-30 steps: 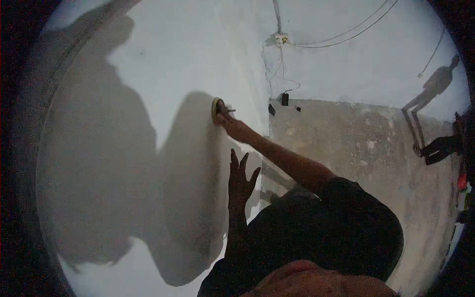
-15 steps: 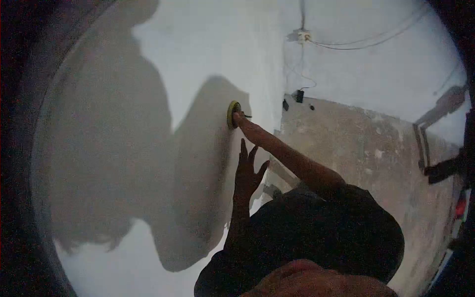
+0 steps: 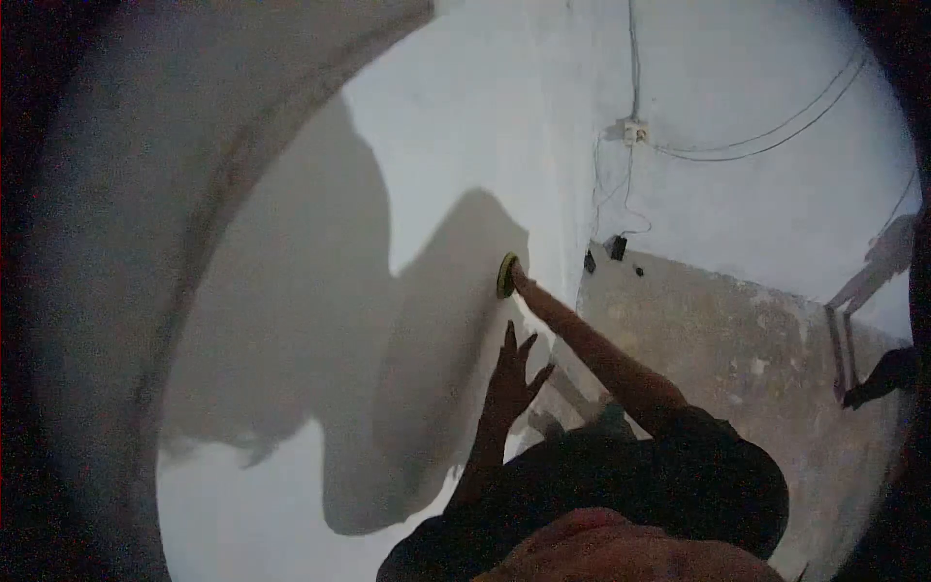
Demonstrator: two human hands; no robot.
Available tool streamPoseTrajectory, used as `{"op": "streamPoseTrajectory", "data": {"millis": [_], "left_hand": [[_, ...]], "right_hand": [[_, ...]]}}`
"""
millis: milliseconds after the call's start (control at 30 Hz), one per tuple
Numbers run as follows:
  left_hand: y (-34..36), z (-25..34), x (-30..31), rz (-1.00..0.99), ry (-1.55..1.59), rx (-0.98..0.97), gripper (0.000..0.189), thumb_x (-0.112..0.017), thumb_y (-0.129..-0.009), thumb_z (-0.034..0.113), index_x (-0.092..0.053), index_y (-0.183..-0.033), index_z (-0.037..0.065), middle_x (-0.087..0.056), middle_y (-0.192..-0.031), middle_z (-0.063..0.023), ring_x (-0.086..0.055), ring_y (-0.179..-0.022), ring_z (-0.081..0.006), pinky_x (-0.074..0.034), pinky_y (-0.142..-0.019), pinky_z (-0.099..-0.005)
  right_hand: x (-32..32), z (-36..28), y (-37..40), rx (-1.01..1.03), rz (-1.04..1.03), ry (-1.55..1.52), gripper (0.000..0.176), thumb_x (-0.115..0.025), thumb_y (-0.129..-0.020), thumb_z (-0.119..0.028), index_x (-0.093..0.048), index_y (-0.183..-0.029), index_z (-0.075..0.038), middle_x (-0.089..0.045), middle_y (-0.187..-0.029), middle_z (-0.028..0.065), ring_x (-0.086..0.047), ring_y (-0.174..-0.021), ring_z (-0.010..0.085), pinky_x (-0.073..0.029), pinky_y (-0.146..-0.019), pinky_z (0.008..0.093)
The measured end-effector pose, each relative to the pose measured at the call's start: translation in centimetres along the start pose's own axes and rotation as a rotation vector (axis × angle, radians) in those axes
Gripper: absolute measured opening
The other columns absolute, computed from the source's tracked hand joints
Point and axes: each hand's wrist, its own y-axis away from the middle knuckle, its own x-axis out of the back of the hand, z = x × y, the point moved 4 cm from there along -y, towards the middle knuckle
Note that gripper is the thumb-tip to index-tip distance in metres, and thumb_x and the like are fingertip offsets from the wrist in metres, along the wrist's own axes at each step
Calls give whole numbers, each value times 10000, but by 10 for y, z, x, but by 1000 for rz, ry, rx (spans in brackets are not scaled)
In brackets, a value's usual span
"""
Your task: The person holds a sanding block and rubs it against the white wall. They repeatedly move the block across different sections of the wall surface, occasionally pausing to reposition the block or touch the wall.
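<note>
My right hand [image 3: 521,278] presses a round sanding pad [image 3: 505,275] with a yellow-green rim against the white wall [image 3: 465,126]. The pad is seen nearly edge-on, and my fingers behind it are partly hidden. Below it, my left hand [image 3: 514,380] has its fingers spread at the wall, holding nothing. A broad shadow [image 3: 436,320] of my head and arms covers the wall around the pad.
On the adjoining wall to the right, a socket [image 3: 635,133] has cables hanging from it. A black adapter [image 3: 617,248] lies at the wall's foot on the worn floor [image 3: 718,339]. At far right, a dark object [image 3: 882,376] stands near a shadow.
The view has swung, so the wall, socket and both hands appear lower and further right. More grey surface shows at left. The pad stays in my right hand against the wall.
</note>
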Motion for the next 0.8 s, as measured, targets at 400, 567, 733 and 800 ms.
{"op": "streamPoseTrajectory", "data": {"millis": [400, 567, 733, 800], "left_hand": [[6, -4, -14, -100, -152, 4, 750, -645, -923, 427, -347, -1465, 3, -160, -1574, -291, -290, -1414, -460, -326, -1138, -509], [30, -4, -19, 17, -98, -99, 787, -648, -923, 425, -279, -1506, 48, -183, -1575, -273, -268, -1435, -424, -329, -1132, -532], [66, 21, -9, 174, -51, -89, 705, -697, -897, 367, -394, -1426, 13, -235, -1571, -243, -361, -1398, -388, -402, -1091, -455], [77, 25, -15, 122, -78, -27, 723, -705, -892, 373, -380, -1442, 36, -164, -1597, -232, -348, -1408, -386, -423, -1072, -465]], "right_hand": [[-32, 4, 31, 59, 82, 225, 658, -282, -1063, -472, -181, -1551, -43, -248, -1592, 174, -238, -1472, 245, -181, -1203, 358], [-42, 32, 33, 689, 194, 439, 477, -503, -1019, -232, -389, -1462, -94, -487, -1432, 196, -542, -1254, 335, -468, -1031, 414], [-29, 18, 80, 708, 187, 315, 488, -478, -1037, -282, -395, -1470, -72, -472, -1467, 133, -547, -1248, 282, -436, -1048, 418], [-6, 34, 105, 525, 69, -153, 612, -348, -1060, -458, -347, -1496, -28, -467, -1455, 138, -505, -1284, 231, -352, -1128, 400]]}}
